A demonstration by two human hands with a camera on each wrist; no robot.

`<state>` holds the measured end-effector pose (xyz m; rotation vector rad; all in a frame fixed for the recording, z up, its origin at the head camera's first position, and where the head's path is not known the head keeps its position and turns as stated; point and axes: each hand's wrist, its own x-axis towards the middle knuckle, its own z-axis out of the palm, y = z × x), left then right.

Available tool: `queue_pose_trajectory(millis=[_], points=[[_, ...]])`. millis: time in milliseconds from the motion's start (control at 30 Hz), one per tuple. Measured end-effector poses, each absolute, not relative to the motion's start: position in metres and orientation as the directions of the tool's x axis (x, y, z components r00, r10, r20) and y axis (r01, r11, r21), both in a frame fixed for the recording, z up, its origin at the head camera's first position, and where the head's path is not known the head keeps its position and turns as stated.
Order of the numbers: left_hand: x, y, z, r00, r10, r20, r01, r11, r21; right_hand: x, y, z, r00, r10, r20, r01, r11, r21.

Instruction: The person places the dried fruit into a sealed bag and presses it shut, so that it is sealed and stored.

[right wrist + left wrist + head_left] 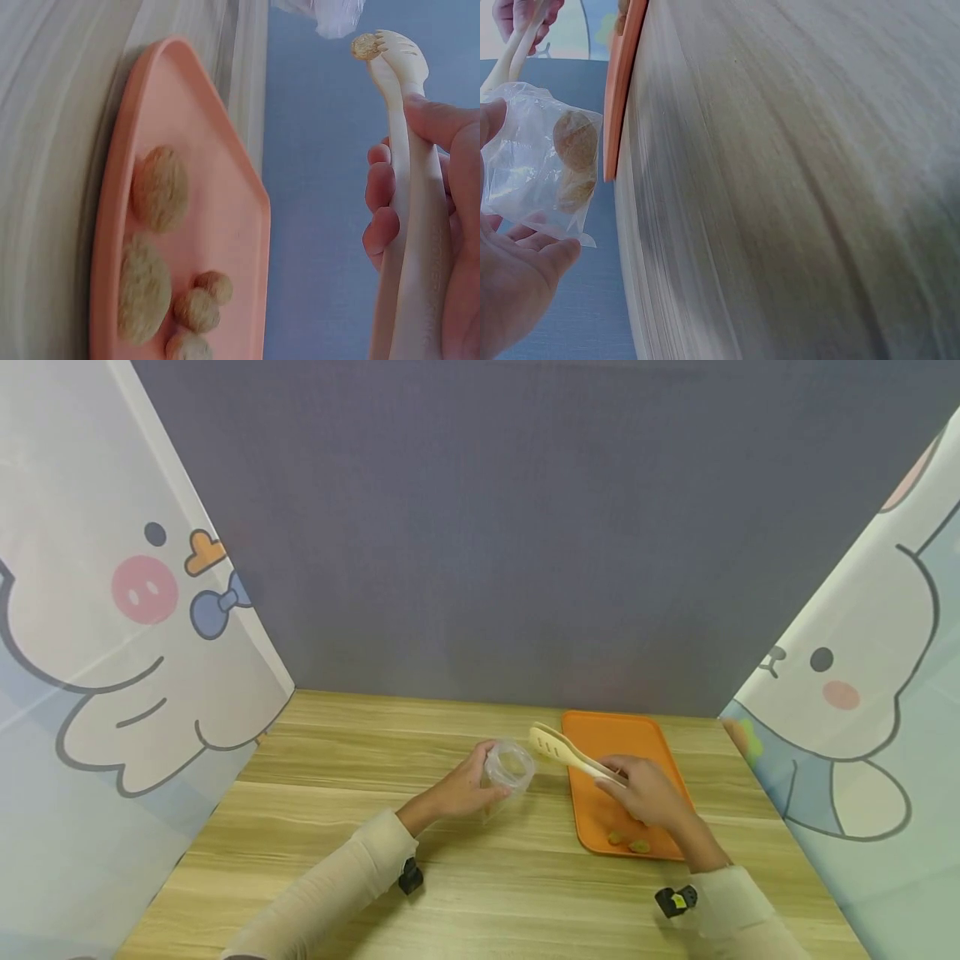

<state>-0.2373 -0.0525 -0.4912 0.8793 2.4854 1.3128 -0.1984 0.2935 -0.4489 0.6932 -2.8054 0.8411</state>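
Grey wall (pixel 472 568) at the back; wood-grain table (pixel 480 910) below. Left to right:

Cartoon panel (pixel 82 627), at the left side.

Left hand (pixel 468 787): thumb and fingers curled round the bag from opposite sides.

Clear plastic bag (pixel 529 161), held above the table left of the tray: mouth open and facing up, long axis roughly upright, two round brown lumps (pixel 576 142) at its bottom. Best kept with the mouth spread wide and the grip light.

Pale tongs (pixel 566 752), between bag and tray's far part: long axis slanting, tips pointing left and away from the person, a small brown ball (pixel 364 47) at the tips. A steady, gentle squeeze should hold it without crushing.

Orange tray (pixel 615 735): large and small brown pieces (pixel 160 189) on it.

Right hand (pixel 648 789): fingers wrapped round the tongs, thumb pressing one arm.

Second cartoon panel (pixel 847 652), at the right.
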Motion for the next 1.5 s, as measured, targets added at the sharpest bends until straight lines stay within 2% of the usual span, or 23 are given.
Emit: queue_pose_trajectory(millis=[800, 1500], points=[[-0.235, -0.053, -0.495, -0.795, 0.598, 0.100, 0.408, 0.405, 0.818, -0.199, 0.262, -0.449, -0.881, -0.409, 0.239, -0.470, 0.691, -0.549], [-0.236, -0.055, -0.493, -0.800, 0.590, 0.110, 0.416, 0.414, 0.810, -0.197, 0.272, -0.445, -0.888, -0.391, 0.243, -0.459, 0.710, -0.534]])
